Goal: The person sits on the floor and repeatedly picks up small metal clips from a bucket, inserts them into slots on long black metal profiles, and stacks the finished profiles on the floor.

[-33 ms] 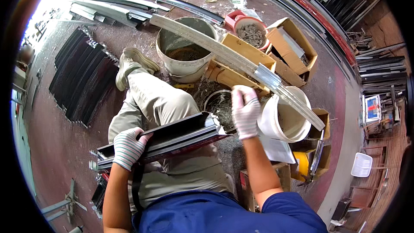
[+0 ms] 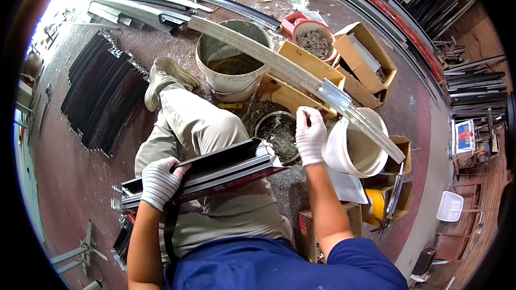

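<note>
My left hand, in a striped work glove, grips a black-and-silver metal profile that lies slanted across my lap. The fingers and thumb wrap its near edge toward the left end. My right hand, gloved too, hovers beyond the profile's right end, apart from it. Its fingers are bent together in a pinch; whatever is between them is hidden or too small to name. Just left of that hand stands a round tin full of small metal pieces. A white bucket is close on its right.
A long metal bar bridges a large grey bucket, wooden trays and the white bucket. Farther off are a red tub of fasteners and a cardboard box. Black profiles lie stacked on the floor at left.
My right hand has shifted slightly to the right, and more of its curled fingers shows. The left hand and the profile have hardly moved.
</note>
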### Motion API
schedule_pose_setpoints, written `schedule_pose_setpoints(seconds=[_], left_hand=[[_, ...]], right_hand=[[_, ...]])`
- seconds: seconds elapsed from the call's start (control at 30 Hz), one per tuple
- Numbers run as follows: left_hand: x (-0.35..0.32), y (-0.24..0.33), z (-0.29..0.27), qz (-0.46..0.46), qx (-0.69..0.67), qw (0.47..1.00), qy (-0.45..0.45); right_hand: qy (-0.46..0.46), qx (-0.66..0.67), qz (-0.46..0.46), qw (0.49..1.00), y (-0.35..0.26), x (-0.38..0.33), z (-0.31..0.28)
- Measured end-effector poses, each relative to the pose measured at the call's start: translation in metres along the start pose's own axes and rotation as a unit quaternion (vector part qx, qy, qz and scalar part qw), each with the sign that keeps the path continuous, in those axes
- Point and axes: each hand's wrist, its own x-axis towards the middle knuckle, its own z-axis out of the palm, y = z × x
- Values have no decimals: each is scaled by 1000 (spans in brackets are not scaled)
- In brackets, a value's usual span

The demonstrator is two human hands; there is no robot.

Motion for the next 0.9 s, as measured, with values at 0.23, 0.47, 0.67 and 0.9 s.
schedule_pose_setpoints(seconds=[0.23, 0.47, 0.67, 0.9], left_hand=[[4, 3, 0, -23, -4, 1000, -20], [-5, 2, 10, 71, 19, 994, 80], [-12, 8, 7, 104, 26, 987, 120], [-25, 9, 6, 156, 62, 968, 186]], right_hand=[[-415, -435, 92, 794, 210, -77, 18], [-485, -492, 135, 710, 219, -82, 57], [-493, -438, 128, 741, 233, -71, 43], [-299, -304, 64, 902, 217, -78, 14]])
